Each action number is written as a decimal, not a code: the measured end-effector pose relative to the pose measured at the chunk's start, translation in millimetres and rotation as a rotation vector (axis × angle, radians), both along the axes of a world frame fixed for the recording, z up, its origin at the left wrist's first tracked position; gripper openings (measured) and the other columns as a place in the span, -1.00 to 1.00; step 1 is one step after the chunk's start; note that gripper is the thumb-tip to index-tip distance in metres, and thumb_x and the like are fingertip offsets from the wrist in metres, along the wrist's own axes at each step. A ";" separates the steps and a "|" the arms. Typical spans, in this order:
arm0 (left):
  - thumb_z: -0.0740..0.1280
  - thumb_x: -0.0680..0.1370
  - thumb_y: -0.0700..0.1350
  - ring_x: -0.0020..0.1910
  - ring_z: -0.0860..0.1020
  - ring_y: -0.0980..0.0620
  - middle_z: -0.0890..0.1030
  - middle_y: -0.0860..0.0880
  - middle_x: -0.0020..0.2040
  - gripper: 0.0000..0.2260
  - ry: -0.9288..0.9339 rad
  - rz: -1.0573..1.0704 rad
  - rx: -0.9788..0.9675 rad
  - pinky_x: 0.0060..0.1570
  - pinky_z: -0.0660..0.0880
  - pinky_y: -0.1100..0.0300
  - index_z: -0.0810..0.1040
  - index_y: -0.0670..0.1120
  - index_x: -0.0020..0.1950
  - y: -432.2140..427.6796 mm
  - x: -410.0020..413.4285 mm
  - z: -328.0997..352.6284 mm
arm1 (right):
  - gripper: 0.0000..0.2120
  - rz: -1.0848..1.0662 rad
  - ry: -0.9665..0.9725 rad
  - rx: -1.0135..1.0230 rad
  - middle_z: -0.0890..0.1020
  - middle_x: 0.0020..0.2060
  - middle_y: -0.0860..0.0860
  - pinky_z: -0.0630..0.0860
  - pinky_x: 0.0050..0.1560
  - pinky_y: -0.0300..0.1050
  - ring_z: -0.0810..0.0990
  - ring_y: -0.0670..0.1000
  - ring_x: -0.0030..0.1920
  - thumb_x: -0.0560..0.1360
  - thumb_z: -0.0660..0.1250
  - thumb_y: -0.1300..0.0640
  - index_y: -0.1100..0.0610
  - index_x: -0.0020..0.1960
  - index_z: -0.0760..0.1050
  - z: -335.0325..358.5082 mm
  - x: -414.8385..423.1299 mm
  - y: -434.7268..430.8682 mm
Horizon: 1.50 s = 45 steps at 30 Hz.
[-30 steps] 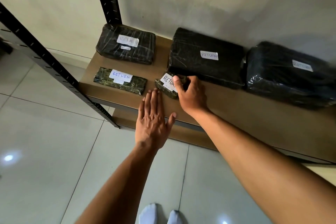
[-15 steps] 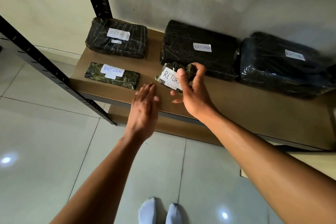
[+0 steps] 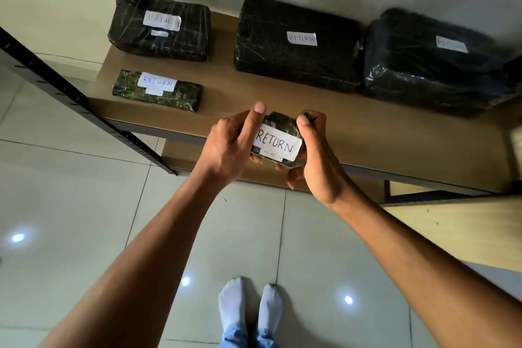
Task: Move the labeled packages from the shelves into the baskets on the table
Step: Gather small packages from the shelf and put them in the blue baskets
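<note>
Small package now lifted off the shelf; we grip it with both hands, left hand and right hand, label up, just near of shelf edge. Four packages remain; baskets not visible.

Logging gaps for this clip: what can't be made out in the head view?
Baskets: outside the head view.
On the small dark plastic-wrapped package, the label's date line: too small.
Its underside: hidden by the grip of left hand and right hand.
On the glossy black wrapped package far right, the label: blurred.
</note>
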State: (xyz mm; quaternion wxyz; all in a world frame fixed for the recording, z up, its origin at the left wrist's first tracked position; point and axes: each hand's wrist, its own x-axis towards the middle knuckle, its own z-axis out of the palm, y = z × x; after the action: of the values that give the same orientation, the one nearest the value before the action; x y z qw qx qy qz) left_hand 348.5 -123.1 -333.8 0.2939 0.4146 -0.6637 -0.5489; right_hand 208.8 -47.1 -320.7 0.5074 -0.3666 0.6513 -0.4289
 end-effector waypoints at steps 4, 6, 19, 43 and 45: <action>0.08 0.72 -0.03 -0.56 0.45 0.15 0.48 0.13 -0.55 -0.52 0.006 -0.025 0.010 -0.49 0.28 0.42 0.30 0.04 -0.42 6.2 -0.9 3.3 | -0.73 0.029 0.035 -0.046 0.54 0.07 0.32 0.39 -0.49 -0.09 0.59 -0.04 -0.27 0.61 -0.05 -0.22 -0.02 0.07 0.15 2.3 0.0 8.8; 0.07 0.73 -0.04 -0.55 0.46 0.16 0.48 0.14 -0.55 -0.53 0.000 -0.041 0.010 -0.48 0.28 0.41 0.30 0.02 -0.41 8.7 -1.9 3.5 | -0.73 0.037 0.047 -0.053 0.52 0.07 0.34 0.38 -0.50 -0.08 0.59 -0.07 -0.28 0.62 -0.06 -0.20 -0.01 0.07 0.15 2.7 0.1 11.9; -0.05 0.67 0.25 -0.47 0.53 0.02 0.58 -0.20 -0.31 -0.32 -0.191 -0.117 0.530 -0.41 0.54 0.14 0.63 -0.27 0.00 13.5 -13.3 12.4 | -0.46 -0.197 -0.273 0.200 0.59 -0.41 0.07 0.39 -0.56 -0.19 0.46 0.00 -0.53 0.69 -0.01 -0.15 0.20 -0.08 0.56 7.6 0.5 14.0; -0.01 0.67 0.22 -0.37 0.59 0.00 0.68 -0.14 -0.27 -0.41 0.043 -0.067 0.493 -0.24 0.59 0.03 0.64 -0.18 -0.07 42.9 -2.2 2.5 | -0.51 -0.215 0.102 0.033 0.59 -0.23 0.22 0.49 -0.57 -0.11 0.58 0.05 -0.49 0.62 -0.03 -0.26 0.17 0.18 0.29 13.5 15.7 34.3; 0.00 0.66 0.25 -0.32 0.62 -0.10 0.69 -0.16 -0.21 -0.42 0.015 -0.039 0.421 -0.29 0.60 0.05 0.61 -0.16 0.01 44.7 -3.1 7.9 | -0.40 -0.199 0.030 0.029 0.62 -0.25 0.19 0.53 -0.51 -0.08 0.61 0.04 -0.45 0.56 -0.05 -0.31 0.19 0.24 0.33 12.0 12.3 35.8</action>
State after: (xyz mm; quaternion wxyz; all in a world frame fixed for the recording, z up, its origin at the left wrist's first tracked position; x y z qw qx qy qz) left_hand 345.3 -78.4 -326.0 0.1951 0.4498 -0.5400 -0.6841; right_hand 221.1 -11.3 -308.7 0.4577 -0.2992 0.6982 -0.4621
